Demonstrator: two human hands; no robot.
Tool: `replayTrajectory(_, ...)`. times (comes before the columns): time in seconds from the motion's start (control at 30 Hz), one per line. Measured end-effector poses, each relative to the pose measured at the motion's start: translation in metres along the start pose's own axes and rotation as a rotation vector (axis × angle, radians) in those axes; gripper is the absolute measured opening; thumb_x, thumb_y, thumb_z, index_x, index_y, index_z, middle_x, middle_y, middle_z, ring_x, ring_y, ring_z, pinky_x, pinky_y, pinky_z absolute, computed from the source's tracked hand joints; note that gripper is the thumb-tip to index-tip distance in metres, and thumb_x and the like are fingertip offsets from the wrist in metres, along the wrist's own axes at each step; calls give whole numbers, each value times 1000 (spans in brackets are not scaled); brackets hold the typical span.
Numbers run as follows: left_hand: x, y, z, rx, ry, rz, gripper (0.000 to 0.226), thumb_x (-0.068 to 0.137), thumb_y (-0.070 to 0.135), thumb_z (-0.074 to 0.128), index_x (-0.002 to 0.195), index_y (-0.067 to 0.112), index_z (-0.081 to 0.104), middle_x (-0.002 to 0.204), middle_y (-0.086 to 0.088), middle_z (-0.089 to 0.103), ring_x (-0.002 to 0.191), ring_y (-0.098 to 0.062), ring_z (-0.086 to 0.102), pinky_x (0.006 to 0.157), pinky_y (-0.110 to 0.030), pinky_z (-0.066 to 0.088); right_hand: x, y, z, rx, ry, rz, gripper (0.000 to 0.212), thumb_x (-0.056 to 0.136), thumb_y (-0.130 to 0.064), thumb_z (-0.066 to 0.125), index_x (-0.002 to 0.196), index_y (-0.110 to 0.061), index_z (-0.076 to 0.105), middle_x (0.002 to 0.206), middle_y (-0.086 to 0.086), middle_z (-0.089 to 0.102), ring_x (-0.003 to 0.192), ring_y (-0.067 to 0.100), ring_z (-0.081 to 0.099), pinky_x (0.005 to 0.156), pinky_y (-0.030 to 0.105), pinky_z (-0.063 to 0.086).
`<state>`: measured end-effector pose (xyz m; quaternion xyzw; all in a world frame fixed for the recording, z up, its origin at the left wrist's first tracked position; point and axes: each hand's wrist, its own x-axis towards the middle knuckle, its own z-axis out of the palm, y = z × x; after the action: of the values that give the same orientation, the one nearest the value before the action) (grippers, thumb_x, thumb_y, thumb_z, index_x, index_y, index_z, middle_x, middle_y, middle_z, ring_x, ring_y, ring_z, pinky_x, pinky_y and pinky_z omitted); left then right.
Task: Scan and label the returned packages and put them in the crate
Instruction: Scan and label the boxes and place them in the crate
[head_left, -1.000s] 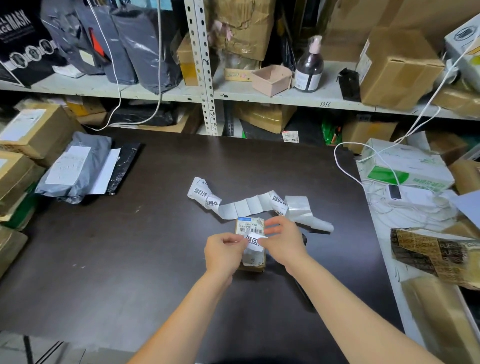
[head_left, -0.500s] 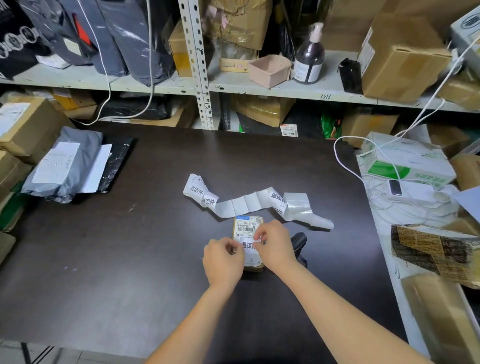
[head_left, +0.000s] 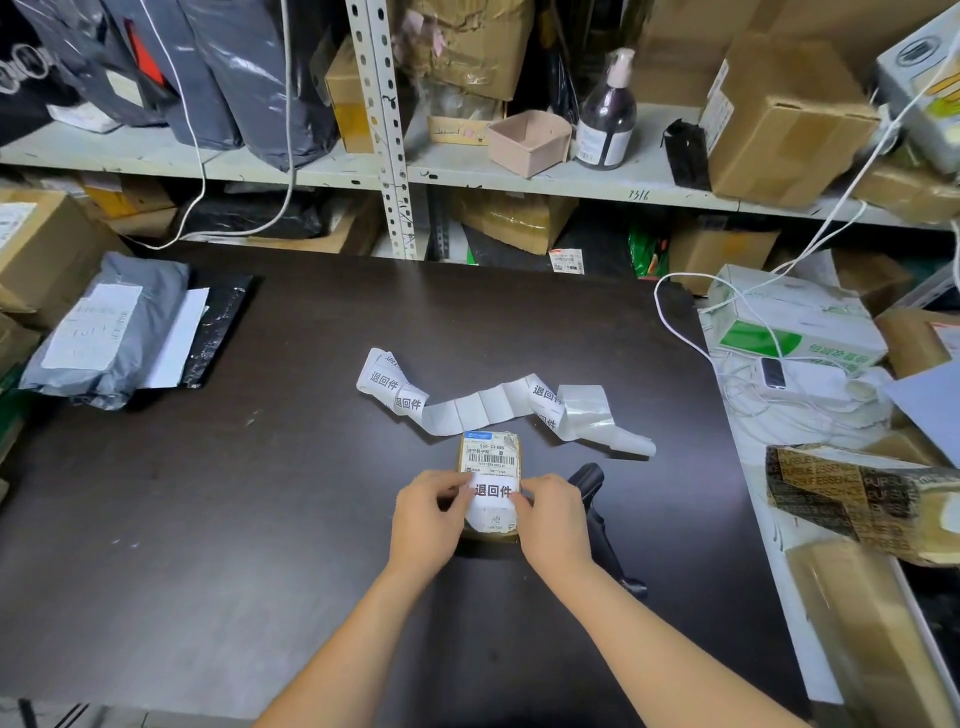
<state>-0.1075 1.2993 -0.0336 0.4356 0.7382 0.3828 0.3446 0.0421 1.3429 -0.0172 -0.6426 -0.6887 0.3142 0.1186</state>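
Note:
A small brown package with a white barcode slip lies on the dark table, near its front middle. A white return sticker with black characters lies flat across the package. My left hand pinches the sticker's left end and my right hand presses its right end. A curled strip of label backing with more stickers lies just behind the package. A black handheld scanner lies to the right, partly hidden under my right forearm. No crate is in view.
A grey mailer bag and a black one lie at the table's left edge, with cardboard boxes beyond. Shelves of parcels stand behind. To the right are white cables, a green-and-white box and a printed package.
The sticker was held lifted between my fingers above the package. It now lies flat on the package, with both hands lowered onto its ends.

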Motion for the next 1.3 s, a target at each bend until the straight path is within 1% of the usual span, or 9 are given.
replayTrajectory(0.13, -6, 0, -5, -107, -47, -119, 37, 91, 17, 69, 126, 28, 62, 109, 17, 70, 95, 2, 68, 87, -23, 54, -8, -7, 3, 109, 22, 54, 24, 98, -9, 53, 108, -9, 76, 103, 7, 75, 88, 21, 69, 78, 41, 58)
replayTrajectory(0.37, -20, -5, -23, -199, -127, -86, 31, 96, 9, 59, 122, 20, 71, 111, 13, 74, 102, -1, 68, 95, -29, 54, -27, -18, 5, 311, 31, 123, 30, 93, -4, 60, 117, -15, 74, 109, -3, 76, 76, -5, 63, 73, 16, 53)
replayTrajectory(0.53, -35, -15, -49, -264, -60, -69, 35, 95, 10, 63, 130, 16, 66, 120, 7, 69, 107, -5, 66, 95, -24, 52, -47, -41, 8, 381, 32, 85, 28, 91, -5, 62, 111, -20, 75, 85, -27, 67, 70, -25, 58, 55, 1, 44)
replayTrajectory(0.67, -67, -21, -88, -278, 8, -42, 36, 95, 14, 65, 131, 19, 65, 118, 9, 68, 111, -7, 64, 99, -28, 49, -71, -68, 15, 407, -26, 0, 27, 92, -7, 63, 106, -29, 70, 78, -31, 61, 68, -20, 61, 55, 2, 44)
replayTrajectory(0.9, -178, -37, -165, -236, 318, -99, 38, 94, 13, 67, 126, 32, 64, 117, 9, 66, 104, 12, 60, 86, -1, 40, -134, -118, 53, 488, -292, -260, 29, 89, -9, 65, 100, -36, 70, 82, -29, 72, 79, -8, 69, 60, 8, 49)
replayTrajectory(1.0, -239, -46, -187, -251, 449, -179, 41, 94, 9, 65, 130, 27, 62, 119, 3, 65, 103, 1, 62, 84, -3, 43, -172, -133, 78, 508, -402, -368, 28, 86, -10, 69, 98, -36, 71, 79, -36, 69, 78, -10, 68, 66, 9, 52)
replayTrajectory(1.13, -332, -73, -221, -225, 626, -310, 44, 95, 5, 63, 137, 14, 57, 123, 5, 60, 111, -2, 57, 93, -1, 34, -244, -159, 125, 468, -625, -461, 26, 85, -9, 72, 101, -30, 71, 96, -15, 74, 87, 5, 72, 82, 27, 57)
replayTrajectory(1.23, -399, -101, -241, -229, 739, -392, 44, 96, 5, 60, 139, 15, 57, 125, 0, 60, 113, -3, 56, 95, -2, 33, -302, -179, 156, 404, -786, -557, 30, 86, -6, 72, 115, -16, 72, 100, -6, 75, 88, 7, 73, 77, 23, 56)
replayTrajectory(1.3, -438, -122, -251, -295, 815, -432, 45, 97, 7, 58, 141, 17, 56, 126, 0, 60, 118, -6, 56, 103, -12, 38, -337, -193, 177, 347, -858, -628, 31, 86, -7, 73, 115, -17, 71, 101, -5, 75, 88, 4, 73, 74, 20, 56)
